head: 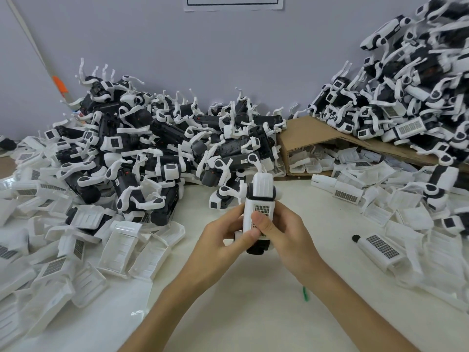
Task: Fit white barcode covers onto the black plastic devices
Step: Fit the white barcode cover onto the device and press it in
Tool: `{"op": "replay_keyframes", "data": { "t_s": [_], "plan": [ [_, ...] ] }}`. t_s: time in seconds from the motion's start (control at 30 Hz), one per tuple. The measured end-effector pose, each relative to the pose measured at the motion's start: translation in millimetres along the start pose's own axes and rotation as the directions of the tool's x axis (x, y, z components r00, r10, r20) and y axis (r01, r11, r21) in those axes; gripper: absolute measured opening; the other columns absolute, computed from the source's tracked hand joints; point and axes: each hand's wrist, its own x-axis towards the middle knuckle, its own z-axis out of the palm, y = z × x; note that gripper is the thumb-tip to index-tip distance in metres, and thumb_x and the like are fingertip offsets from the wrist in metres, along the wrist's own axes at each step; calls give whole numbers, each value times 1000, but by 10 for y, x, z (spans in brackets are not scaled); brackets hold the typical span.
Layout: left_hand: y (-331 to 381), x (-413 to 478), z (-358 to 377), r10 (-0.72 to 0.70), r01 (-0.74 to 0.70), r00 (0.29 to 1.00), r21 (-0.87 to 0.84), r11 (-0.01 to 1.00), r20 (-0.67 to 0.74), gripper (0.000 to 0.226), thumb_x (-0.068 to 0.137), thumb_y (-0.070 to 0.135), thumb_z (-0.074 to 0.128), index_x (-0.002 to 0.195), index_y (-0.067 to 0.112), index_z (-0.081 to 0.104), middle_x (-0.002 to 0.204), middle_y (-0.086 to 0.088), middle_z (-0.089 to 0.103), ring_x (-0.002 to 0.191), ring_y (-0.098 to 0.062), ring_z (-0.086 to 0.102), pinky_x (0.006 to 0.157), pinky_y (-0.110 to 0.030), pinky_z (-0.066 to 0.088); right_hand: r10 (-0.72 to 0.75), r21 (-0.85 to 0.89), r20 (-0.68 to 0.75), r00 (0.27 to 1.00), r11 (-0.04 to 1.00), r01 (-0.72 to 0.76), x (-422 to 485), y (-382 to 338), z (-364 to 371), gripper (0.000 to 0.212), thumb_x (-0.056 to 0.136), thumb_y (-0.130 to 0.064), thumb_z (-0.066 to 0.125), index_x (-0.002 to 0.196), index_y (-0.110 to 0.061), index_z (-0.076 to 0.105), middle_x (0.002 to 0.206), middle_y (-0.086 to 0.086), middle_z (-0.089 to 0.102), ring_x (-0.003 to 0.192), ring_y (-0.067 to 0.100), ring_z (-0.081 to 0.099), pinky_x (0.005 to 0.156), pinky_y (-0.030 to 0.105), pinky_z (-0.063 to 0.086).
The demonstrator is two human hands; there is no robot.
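Observation:
Above the middle of the table both my hands hold one black plastic device (256, 250) with a white barcode cover (259, 199) lying on its top side. My left hand (223, 240) grips it from the left, thumb pressed on the cover's barcode patch. My right hand (286, 232) wraps it from the right. Only the dark lower end of the device shows below the cover. A second cover-like white shell (264, 185) sticks up at the far end.
A heap of black devices with white arms (162, 141) fills the left and back. Loose white covers (121, 247) lie at the left and covers (380, 247) at the right. A cardboard box (302, 138) on its side holds more. A taller device pile (411, 97) rises at the right.

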Motion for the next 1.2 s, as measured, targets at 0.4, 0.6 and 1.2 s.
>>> {"op": "replay_keyframes", "data": {
  "t_s": [0.4, 0.6, 1.2],
  "plan": [
    [-41, 14, 20, 50, -52, 998, -86, 995, -34, 42, 93, 14, 69, 133, 21, 60, 107, -1, 75, 94, -24, 73, 75, -31, 60, 18, -60, 85, 996, 998, -13, 0, 1, -19, 36, 90, -31, 66, 123, -19, 61, 110, -1, 75, 104, 16, 71, 86, 28, 57],
    [-13, 16, 5, 75, -79, 997, -134, 988, -34, 42, 93, 14, 69, 132, 28, 60, 110, 0, 75, 96, -23, 73, 74, -28, 60, 7, -99, 81, 997, 995, 1, -18, -22, -8, 38, 89, -32, 65, 125, -23, 60, 112, 0, 74, 106, 22, 70, 95, 51, 55],
    [-138, 2, 21, 331, -1, 920, 843, 538, -210, 39, 71, 22, 75, 105, 30, 58, 92, 18, 60, 84, -10, 62, 107, -32, 22, -94, -158, -187, 978, 985, 64, -47, -45, 41, 51, 61, -51, 79, 108, -38, 61, 89, -18, 72, 82, 7, 70, 71, 18, 54]
  ]
}}
